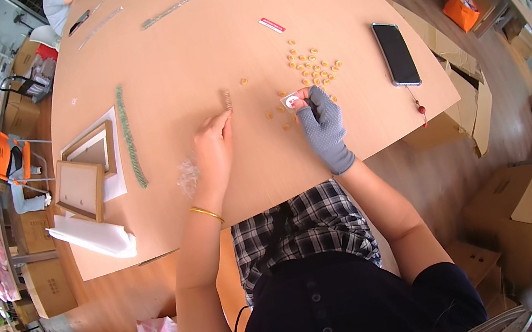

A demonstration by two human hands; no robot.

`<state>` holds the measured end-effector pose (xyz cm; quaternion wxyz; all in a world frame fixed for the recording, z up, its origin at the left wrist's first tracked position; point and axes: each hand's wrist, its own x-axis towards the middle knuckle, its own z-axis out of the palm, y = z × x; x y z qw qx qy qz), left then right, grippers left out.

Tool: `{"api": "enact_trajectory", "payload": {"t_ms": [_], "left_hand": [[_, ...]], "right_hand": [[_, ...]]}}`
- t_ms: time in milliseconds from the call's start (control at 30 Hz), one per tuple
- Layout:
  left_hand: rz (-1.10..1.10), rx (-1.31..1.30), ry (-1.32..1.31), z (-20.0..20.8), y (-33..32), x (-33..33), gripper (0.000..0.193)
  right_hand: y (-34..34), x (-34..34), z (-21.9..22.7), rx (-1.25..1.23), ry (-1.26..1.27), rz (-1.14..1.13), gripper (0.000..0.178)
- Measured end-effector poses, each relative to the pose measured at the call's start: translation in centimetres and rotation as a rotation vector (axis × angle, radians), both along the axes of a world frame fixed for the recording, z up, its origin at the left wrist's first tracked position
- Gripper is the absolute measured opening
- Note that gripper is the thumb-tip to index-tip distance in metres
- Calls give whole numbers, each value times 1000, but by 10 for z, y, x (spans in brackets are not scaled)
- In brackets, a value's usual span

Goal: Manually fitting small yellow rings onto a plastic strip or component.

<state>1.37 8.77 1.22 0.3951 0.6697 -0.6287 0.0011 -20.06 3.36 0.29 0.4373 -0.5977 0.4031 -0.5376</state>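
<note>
My left grip [214, 148], bare, has thumb and forefinger pinched together on the near end of a short brownish strip [227, 96], which points away from me over the desk [190, 58]. My right grip [323, 124], in a grey glove that leaves the fingertips uncovered, is clamped on a small flat packet [292, 101], pale with a red mark, thumb against fingers. The two grips are apart, with bare desk between them.

Just beyond my right grip, small yellow rings [317, 75] lie in a loose cluster, a few close to the packet; one stray ring [244, 81] lies near the far end of the brownish strip. Beside my left wrist, which wears a gold bangle [206, 213], is a crumpled clear wrapper [188, 175].

Farther left, a long green strip [128, 137] runs away from me, and past it are two wooden frames [101, 188], a white sheet [118, 182] partly under them, and folded white wrapping [95, 237] at the desk's left edge. To my right, a dark phone [396, 54] lies with a red beaded charm [421, 109]. Ahead are a red-and-white tag [271, 25] and, farther off, a long clear strip [183, 4]. At the far left corner I see another person's sleeve [57, 9].
</note>
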Motion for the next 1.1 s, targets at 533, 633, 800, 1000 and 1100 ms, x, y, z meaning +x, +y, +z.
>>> {"api": "enact_trajectory", "payload": {"t_ms": [533, 633, 800, 1000, 1100], "left_hand": [[-143, 140, 93, 5, 69, -55, 9], [-152, 152, 85, 10, 72, -55, 10], [-254, 114, 114, 3, 76, -32, 12], [-249, 236, 298, 0, 81, -30, 14], [-210, 237, 325, 10, 85, -30, 16]], "right_hand": [[22, 4, 11, -271, 287, 119, 8], [30, 0, 12, -340, 374, 159, 7], [38, -3, 16, -177, 432, 195, 6], [41, 1, 13, -198, 481, 260, 10], [42, 3, 14, -284, 520, 291, 9]]}}
